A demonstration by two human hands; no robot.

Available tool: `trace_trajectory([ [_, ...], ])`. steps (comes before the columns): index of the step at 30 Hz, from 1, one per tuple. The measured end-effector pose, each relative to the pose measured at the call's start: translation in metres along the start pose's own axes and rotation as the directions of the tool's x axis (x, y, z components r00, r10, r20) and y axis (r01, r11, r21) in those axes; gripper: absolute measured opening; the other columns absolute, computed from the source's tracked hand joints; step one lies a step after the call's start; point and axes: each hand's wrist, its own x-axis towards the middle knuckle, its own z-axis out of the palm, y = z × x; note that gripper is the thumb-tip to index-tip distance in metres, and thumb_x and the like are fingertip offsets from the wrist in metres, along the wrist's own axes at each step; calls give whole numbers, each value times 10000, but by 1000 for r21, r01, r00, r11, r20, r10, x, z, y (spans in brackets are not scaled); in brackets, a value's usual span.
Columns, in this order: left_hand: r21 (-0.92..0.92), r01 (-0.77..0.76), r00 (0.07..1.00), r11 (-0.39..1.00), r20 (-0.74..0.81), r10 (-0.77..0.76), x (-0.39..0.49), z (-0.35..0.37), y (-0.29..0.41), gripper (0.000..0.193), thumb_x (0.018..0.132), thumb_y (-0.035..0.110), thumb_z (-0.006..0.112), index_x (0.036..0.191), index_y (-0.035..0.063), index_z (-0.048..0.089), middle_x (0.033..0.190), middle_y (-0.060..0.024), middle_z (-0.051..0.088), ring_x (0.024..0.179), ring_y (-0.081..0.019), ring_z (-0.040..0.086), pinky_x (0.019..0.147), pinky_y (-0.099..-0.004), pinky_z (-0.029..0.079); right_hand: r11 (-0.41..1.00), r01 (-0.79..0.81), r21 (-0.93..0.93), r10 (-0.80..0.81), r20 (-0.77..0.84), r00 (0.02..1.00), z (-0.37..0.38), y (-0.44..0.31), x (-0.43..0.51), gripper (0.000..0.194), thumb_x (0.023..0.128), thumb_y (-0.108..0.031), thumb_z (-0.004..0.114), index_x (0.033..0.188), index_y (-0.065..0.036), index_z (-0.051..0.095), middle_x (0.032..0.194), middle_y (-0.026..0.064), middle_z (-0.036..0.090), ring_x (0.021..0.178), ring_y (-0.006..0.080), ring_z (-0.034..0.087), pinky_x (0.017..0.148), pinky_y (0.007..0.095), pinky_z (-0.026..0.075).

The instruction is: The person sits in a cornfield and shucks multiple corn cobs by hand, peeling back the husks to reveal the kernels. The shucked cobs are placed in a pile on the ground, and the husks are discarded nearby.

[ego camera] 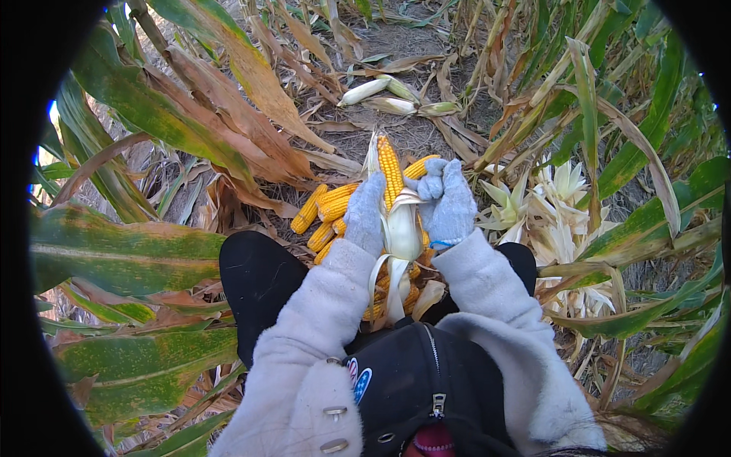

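A partly husked ear of corn (pixel 390 171) stands upright between my hands, its yellow kernels bare at the top and front. My left hand (pixel 365 211), in a grey knit glove, grips it along its left side. Pale corn husk (pixel 403 231) is folded down around the lower part, with strips hanging below. My right hand (pixel 450 200), gloved alike, has its fingers closed on the husk's edge at the ear's right side. Bare yellow corn cobs (pixel 337 207) lie in a pile beneath and behind my hands, partly hidden by them and my sleeves.
Several ears still in their husks (pixel 394 97) lie on the ground ahead. Stripped husks (pixel 562 211) are heaped at the right. Corn leaves (pixel 131 260) crowd in from the left, and more stalks (pixel 582 114) stand at the right. My bent knee (pixel 257 285) flanks the pile.
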Motion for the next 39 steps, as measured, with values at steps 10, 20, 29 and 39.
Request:
trace_trajectory([
  [10,-171,26,997,985,-63,-37,-2,4,41,563,1048,436,620,1451,53,537,1283,-177,654,1074,-313,688,947,-445,597,848,-49,-528,124,108,986,5,-4,-40,366,1124,-336,501,1007,-35,673,719,-38,508,627,67,411,595,241,358],
  [20,-118,10,985,993,-169,-30,20,-19,35,595,1034,497,624,1438,62,579,1287,-148,681,1079,-299,696,943,-412,592,653,-141,-744,284,68,956,1,-36,-86,369,1123,-330,500,1010,-38,695,794,-6,607,656,70,478,608,244,389],
  [29,-113,65,977,992,-193,-86,36,-28,26,620,1021,522,635,1447,75,575,1317,-140,666,1147,-296,670,990,-402,563,705,-212,-677,328,46,944,-10,-64,-114,379,1099,-332,519,1005,-12,697,763,15,594,644,79,460,596,256,362],
  [39,142,-287,934,947,-179,309,15,12,44,537,1057,332,638,1459,-12,546,1278,-123,662,1118,-226,661,969,-352,556,648,-63,-759,352,225,909,-9,-106,-93,727,893,-371,814,1469,-33,527,1284,55,590,1124,157,589,966,309,503],
])
